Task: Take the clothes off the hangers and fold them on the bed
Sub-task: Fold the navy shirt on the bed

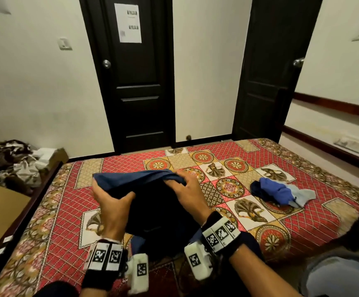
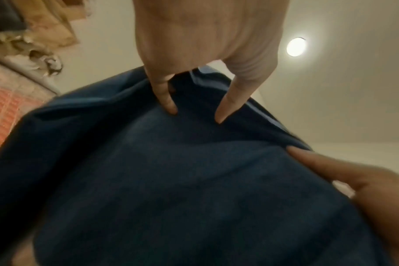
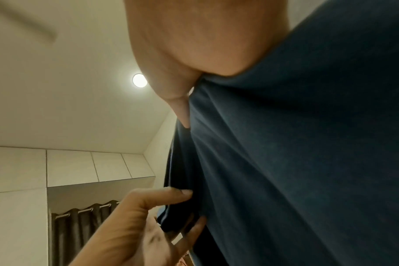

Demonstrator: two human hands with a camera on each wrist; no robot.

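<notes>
Plainly the dark blue garment [image 1: 144, 196] is held up between both hands over the near part of the bed [image 1: 303, 230], its top edge stretched taut (probably to square it for a fold). The left hand [image 1: 107, 198] grips one end, thumb over the cloth; the right hand [image 1: 185, 189] bunches the other end in curled fingers. Beyond the right hand, a crumpled blue bundle [image 1: 281, 192] lies on the bedspread. Only the wrist views show fingertips [image 2: 169, 104] pressing into the fabric; only the head view shows the bed. No hanger is visible.
</notes>
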